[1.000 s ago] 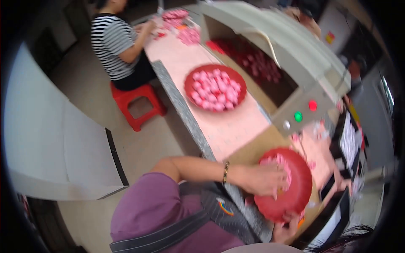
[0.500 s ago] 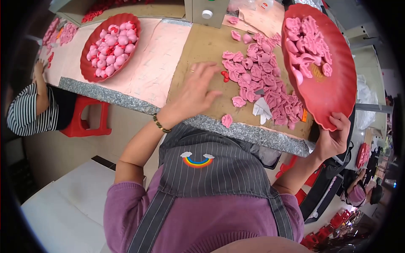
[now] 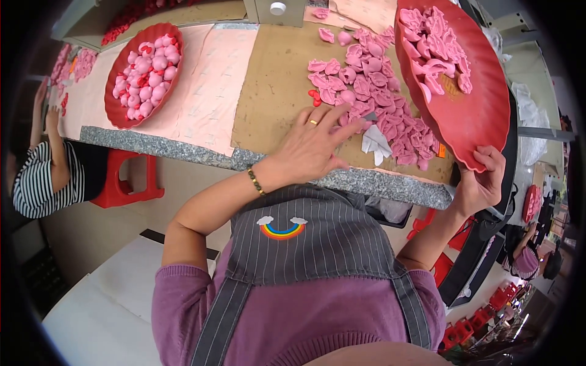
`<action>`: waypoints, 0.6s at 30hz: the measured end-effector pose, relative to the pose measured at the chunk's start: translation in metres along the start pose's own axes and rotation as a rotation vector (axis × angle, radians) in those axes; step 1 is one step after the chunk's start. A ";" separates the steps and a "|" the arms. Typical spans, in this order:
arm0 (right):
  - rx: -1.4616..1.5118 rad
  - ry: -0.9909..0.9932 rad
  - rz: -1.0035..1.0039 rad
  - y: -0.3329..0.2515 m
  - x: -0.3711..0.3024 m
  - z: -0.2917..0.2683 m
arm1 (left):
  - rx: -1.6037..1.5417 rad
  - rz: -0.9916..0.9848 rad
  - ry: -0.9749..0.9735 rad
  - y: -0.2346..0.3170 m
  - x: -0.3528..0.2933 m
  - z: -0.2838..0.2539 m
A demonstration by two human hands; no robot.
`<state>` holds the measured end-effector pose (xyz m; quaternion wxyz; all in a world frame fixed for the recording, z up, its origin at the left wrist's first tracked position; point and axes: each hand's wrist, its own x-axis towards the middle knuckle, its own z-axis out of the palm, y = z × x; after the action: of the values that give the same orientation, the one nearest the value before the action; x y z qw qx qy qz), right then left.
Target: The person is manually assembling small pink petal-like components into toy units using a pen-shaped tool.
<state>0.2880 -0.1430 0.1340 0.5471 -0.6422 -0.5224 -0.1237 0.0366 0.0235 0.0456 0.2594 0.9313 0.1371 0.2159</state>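
My right hand (image 3: 481, 180) grips the near rim of a red scalloped tray (image 3: 482, 116), thumb and fingers closed on it. The tray is tilted, with pink moulded pieces (image 3: 436, 46) gathered toward its far left part. My left hand (image 3: 311, 145) lies palm down at the near left edge of a pile of pink shell-like pieces (image 3: 366, 79), fingers spread and partly covering some of them. Small red pieces (image 3: 315, 97) lie just beyond its fingers. A white crumpled scrap (image 3: 376, 145) and a small grey bit sit beside the fingertips.
Farther left stands a red scalloped bowl (image 3: 110, 113) of pink balls and red bits on pink sheeting (image 3: 210, 91). A granite edge (image 3: 403, 190) borders the worktop. A co-worker in striped sleeves (image 3: 39, 180) works at the far left by a red stool (image 3: 131, 183).
My left hand has moved right and nearer me, against the pile's near side; loose pink pieces there are now hidden. My right hand still holds the tray. The view has shifted slightly.
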 end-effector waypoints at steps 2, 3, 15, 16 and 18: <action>0.013 -0.011 -0.002 0.001 -0.001 0.003 | 0.083 0.012 -0.042 -0.003 0.013 0.005; 0.020 -0.006 -0.013 0.002 -0.001 0.005 | 0.091 0.015 -0.062 -0.008 0.017 0.010; -0.062 0.077 -0.003 -0.006 0.000 -0.008 | -0.085 -0.078 0.199 -0.038 0.019 -0.015; -0.062 0.081 -0.004 -0.006 0.000 -0.007 | -0.243 -0.093 0.300 -0.039 0.022 -0.023; -0.068 0.030 -0.019 -0.010 0.000 -0.004 | -0.294 -0.099 0.424 -0.034 0.034 -0.048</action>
<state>0.2817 -0.1477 0.1416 0.5316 -0.6534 -0.5158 -0.1561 0.0384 0.0845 0.0754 0.3677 0.8098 0.2011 0.4107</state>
